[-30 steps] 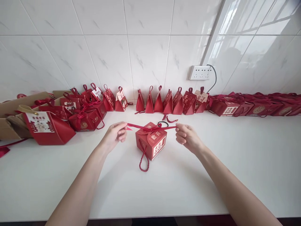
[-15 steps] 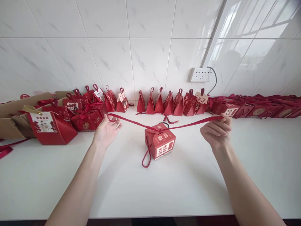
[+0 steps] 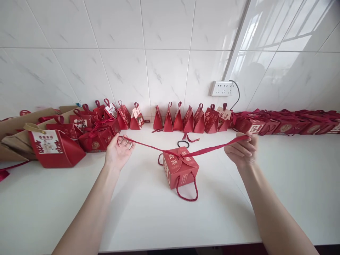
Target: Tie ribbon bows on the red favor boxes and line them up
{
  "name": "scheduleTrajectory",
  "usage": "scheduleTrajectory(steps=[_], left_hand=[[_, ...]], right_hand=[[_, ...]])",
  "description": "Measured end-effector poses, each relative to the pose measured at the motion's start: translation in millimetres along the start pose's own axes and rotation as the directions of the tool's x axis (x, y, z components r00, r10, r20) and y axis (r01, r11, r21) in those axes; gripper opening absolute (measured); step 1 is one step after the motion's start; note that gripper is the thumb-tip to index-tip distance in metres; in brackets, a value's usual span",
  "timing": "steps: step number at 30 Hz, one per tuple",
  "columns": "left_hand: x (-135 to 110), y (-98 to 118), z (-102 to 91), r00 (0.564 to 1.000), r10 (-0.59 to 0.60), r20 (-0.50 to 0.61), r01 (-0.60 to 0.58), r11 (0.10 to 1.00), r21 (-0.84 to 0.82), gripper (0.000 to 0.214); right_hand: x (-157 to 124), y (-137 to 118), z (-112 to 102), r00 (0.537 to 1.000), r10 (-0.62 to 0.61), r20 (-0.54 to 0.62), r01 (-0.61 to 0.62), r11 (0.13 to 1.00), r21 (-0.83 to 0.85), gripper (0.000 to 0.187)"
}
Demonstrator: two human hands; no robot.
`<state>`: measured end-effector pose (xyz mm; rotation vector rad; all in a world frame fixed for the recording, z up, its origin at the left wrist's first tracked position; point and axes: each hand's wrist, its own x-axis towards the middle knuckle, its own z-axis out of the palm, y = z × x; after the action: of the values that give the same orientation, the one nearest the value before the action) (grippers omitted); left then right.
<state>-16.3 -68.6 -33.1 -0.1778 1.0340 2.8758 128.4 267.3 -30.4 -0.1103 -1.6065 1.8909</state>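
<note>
A small red gift box (image 3: 180,171) with cord handles stands on the white counter (image 3: 148,216) in front of me. A long red ribbon (image 3: 212,148) runs through its top and stretches out to both sides. My left hand (image 3: 118,150) pinches the ribbon's left end, other fingers spread, near the red boxes on the left. My right hand (image 3: 243,150) is closed on the ribbon's right end, raised above the counter. Both hands are far apart and the ribbon is pulled taut in a shallow V over the box.
A row of red pyramid-shaped gift boxes (image 3: 186,118) lines the tiled wall. More red boxes (image 3: 287,124) lie at the right and larger ones (image 3: 53,148) with brown paper bags (image 3: 21,122) at the left. A black hair tie (image 3: 183,144) lies behind the box. A wall socket (image 3: 222,88) hangs above.
My hands have spread apart, drawing the ribbon out long from a short span. In the last half second the box has turned, its cord handle now facing me.
</note>
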Motion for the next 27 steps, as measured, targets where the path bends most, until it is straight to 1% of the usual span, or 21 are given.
scheduleTrajectory(steps=[1, 2, 4, 5, 7, 8, 9, 11, 12, 13, 14, 15, 17, 19, 23, 25, 27], left_hand=[[-1, 0, 2.7, 1.0, 0.003, 0.004, -0.003, 1.0, 0.005, 0.023], [-3, 1, 7.2, 0.999, 0.015, 0.033, -0.015, 1.0, 0.019, 0.02], [-10, 3, 22.4, 0.985, 0.068, 0.162, -0.081, 0.994, 0.074, 0.019], [-14, 4, 33.0, 0.962, 0.106, 0.252, -0.138, 0.984, 0.113, 0.021], [-24, 8, 58.5, 0.885, 0.189, 0.427, -0.302, 0.929, 0.216, 0.027], [-30, 9, 72.2, 0.84, 0.221, 0.495, -0.397, 0.872, 0.285, 0.031], [-35, 11, 85.8, 0.795, 0.247, 0.554, -0.495, 0.792, 0.358, 0.034], [-44, 12, 110.1, 0.712, 0.251, 0.655, -0.645, 0.602, 0.47, 0.037], [-49, 13, 120.2, 0.679, 0.226, 0.699, -0.69, 0.521, 0.502, 0.036], [-52, 14, 128.5, 0.651, 0.193, 0.734, -0.72, 0.463, 0.516, 0.035], [-55, 14, 135.1, 0.63, 0.159, 0.76, -0.737, 0.431, 0.521, 0.034], [-58, 15, 140.1, 0.618, 0.129, 0.776, -0.744, 0.416, 0.523, 0.034], [-63, 17, 146.3, 0.615, 0.092, 0.783, -0.74, 0.413, 0.532, 0.035], [-66, 19, 149.0, 0.623, 0.079, 0.779, -0.726, 0.429, 0.537, 0.037], [-70, 21, 147.8, 0.648, 0.079, 0.758, -0.695, 0.469, 0.545, 0.037], [-69, 23, 141.4, 0.665, 0.118, 0.737, -0.694, 0.462, 0.552, 0.037], [-64, 30, 128.1, 0.692, 0.166, 0.703, -0.692, 0.43, 0.58, 0.039]], right_hand=[[1, -5, 5, 1.0, 0.013, 0.015, -0.014, 1.0, 0.027, 0.044], [3, -12, 11, 0.999, 0.031, 0.043, -0.034, 0.997, 0.065, 0.042], [9, -28, 28, 0.99, 0.068, 0.12, -0.084, 0.987, 0.139, 0.035], [14, -37, 39, 0.984, 0.079, 0.159, -0.105, 0.981, 0.162, 0.033], [23, -55, 62, 0.97, 0.082, 0.228, -0.122, 0.979, 0.166, 0.033], [28, -63, 74, 0.962, 0.084, 0.26, -0.124, 0.982, 0.143, 0.034], [32, -71, 86, 0.952, 0.089, 0.293, -0.125, 0.986, 0.107, 0.035], [39, -84, 108, 0.932, 0.109, 0.346, -0.121, 0.993, 0.013, 0.034], [41, -89, 117, 0.923, 0.125, 0.363, -0.119, 0.992, -0.04, 0.032], [42, -93, 124, 0.915, 0.141, 0.377, -0.115, 0.989, -0.09, 0.03], [42, -97, 131, 0.907, 0.15, 0.393, -0.107, 0.986, -0.13, 0.028], [41, -99, 136, 0.899, 0.154, 0.411, -0.096, 0.983, -0.159, 0.028], [39, -103, 142, 0.884, 0.151, 0.442, -0.076, 0.98, -0.183, 0.028], [36, -104, 146, 0.878, 0.15, 0.454, -0.068, 0.979, -0.192, 0.028], [30, -102, 147, 0.878, 0.167, 0.448, -0.071, 0.972, -0.223, 0.028], [26, -101, 140, 0.87, 0.156, 0.467, -0.056, 0.974, -0.22, 0.029], [22, -102, 122, 0.863, 0.122, 0.49, -0.02, 0.978, -0.208, 0.033]])
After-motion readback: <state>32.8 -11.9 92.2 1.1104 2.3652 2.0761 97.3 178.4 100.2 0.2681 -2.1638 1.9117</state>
